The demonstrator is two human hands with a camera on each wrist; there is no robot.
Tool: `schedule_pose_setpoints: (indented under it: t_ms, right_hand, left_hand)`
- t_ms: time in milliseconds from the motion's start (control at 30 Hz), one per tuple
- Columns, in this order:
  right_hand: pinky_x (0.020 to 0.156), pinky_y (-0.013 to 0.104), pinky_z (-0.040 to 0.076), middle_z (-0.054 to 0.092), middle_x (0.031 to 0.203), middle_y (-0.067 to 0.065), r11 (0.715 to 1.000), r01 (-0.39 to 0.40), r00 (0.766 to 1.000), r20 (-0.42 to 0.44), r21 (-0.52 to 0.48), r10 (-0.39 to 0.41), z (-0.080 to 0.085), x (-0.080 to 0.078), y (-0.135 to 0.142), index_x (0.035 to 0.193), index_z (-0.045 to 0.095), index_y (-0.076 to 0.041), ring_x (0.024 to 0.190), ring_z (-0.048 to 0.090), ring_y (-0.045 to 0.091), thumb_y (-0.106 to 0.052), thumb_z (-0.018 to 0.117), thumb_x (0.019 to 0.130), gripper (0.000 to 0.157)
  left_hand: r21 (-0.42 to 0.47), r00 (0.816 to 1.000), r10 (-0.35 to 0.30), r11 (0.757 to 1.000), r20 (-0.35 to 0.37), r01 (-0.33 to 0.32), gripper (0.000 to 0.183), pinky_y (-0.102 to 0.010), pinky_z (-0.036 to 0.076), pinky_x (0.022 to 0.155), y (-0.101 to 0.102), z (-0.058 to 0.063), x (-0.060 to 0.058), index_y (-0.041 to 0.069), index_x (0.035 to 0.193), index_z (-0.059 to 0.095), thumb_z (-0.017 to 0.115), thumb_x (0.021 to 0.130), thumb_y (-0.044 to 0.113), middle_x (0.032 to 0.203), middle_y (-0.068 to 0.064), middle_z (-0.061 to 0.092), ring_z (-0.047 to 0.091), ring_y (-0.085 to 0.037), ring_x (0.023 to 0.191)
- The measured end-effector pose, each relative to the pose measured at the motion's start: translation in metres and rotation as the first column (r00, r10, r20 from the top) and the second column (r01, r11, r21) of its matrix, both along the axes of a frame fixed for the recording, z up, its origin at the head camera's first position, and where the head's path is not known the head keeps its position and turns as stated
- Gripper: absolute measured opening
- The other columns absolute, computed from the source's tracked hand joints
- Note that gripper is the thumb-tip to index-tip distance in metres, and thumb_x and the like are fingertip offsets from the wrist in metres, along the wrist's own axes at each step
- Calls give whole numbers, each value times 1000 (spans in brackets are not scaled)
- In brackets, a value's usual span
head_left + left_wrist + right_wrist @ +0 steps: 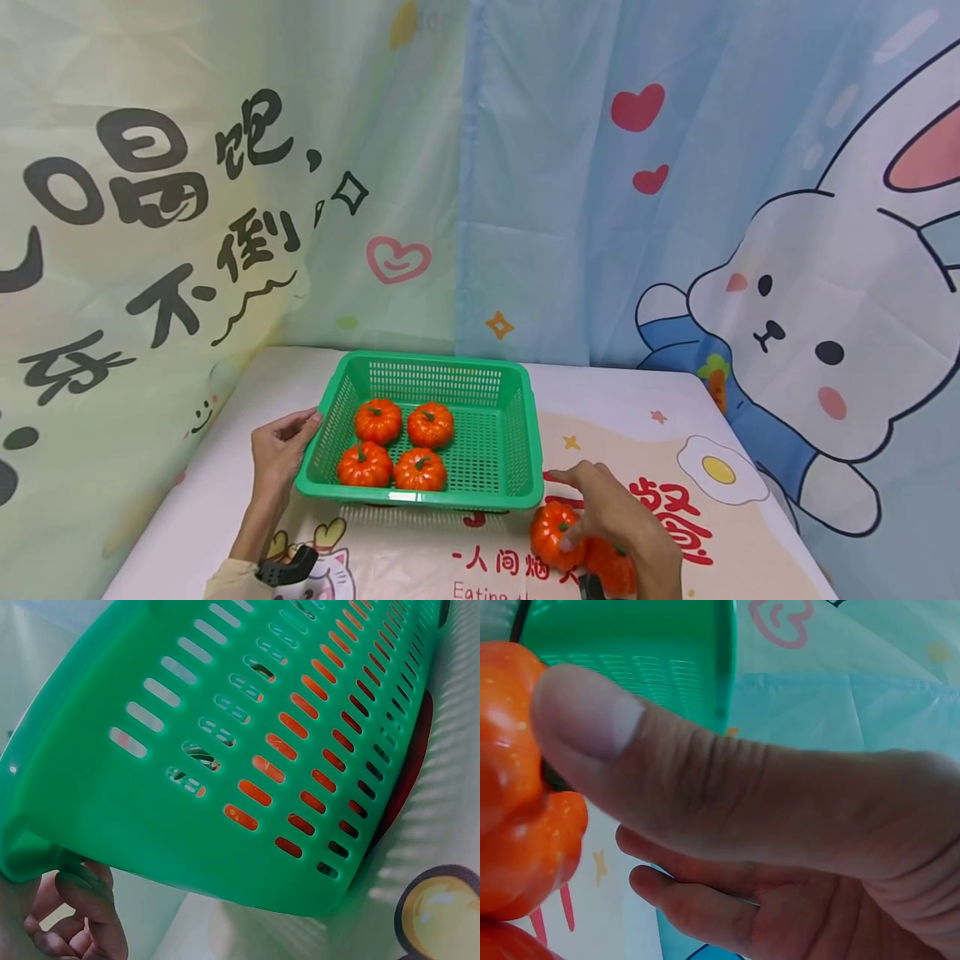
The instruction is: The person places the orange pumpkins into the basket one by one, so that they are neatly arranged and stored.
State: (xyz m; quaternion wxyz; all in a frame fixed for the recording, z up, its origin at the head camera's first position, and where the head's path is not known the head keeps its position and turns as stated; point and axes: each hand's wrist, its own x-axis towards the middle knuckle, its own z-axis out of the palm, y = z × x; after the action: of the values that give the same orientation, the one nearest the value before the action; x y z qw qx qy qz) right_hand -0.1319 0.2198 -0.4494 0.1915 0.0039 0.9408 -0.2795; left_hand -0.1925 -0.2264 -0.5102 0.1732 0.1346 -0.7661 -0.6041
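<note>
A green slotted plastic basket [491, 500] holds several small orange pumpkins [421, 470] with green stems, grouped toward its left side. At its left rim, my left hand [283, 446] grips the edge; the left wrist view shows its fingers [90, 907] curled under the rim. Just right of the basket's front corner, my right hand [618, 508] reaches over a loose pumpkin [551, 533]. Its thumb [592, 720] overlaps that pumpkin's edge in the right wrist view, with the other fingers extended behind. A second loose pumpkin [611, 567] lies beside it, partly hidden by the right hand and wrist.
A printed cloth [405, 550] with cartoon pictures and red lettering covers the table. Under the basket's front edge, part of a dark red shape [409, 772] shows in the left wrist view. Printed curtains [525, 208] hang behind the table and along its left.
</note>
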Motion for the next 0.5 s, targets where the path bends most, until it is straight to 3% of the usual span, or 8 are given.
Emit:
schedule_pose_setpoints:
  t_ms: [233, 500]
  right_hand:
    - [98, 53, 63, 69, 125, 13, 1000, 8, 999, 36, -23, -7, -6, 4, -1, 141, 73, -6, 128, 60, 37, -5, 101, 70, 77]
    - [96, 51, 64, 68, 119, 5, 997, -12, 999, 36, -81, 15, -16, 7, -1, 138, 77, -13, 122, 60, 29, -5, 100, 70, 72]
  left_hand:
    - [3, 1000, -4, 1000, -12, 4, 33, -16, 53, 68, 0, 2, 0, -4, 124, 80, 79, 102, 22, 94, 0, 81, 64, -1, 75]
    - [-8, 1000, 3, 1000, -4, -3, 33, -16, 53, 69, 1, 1, 1, -3, 124, 80, 79, 103, 22, 92, 5, 80, 64, -1, 76]
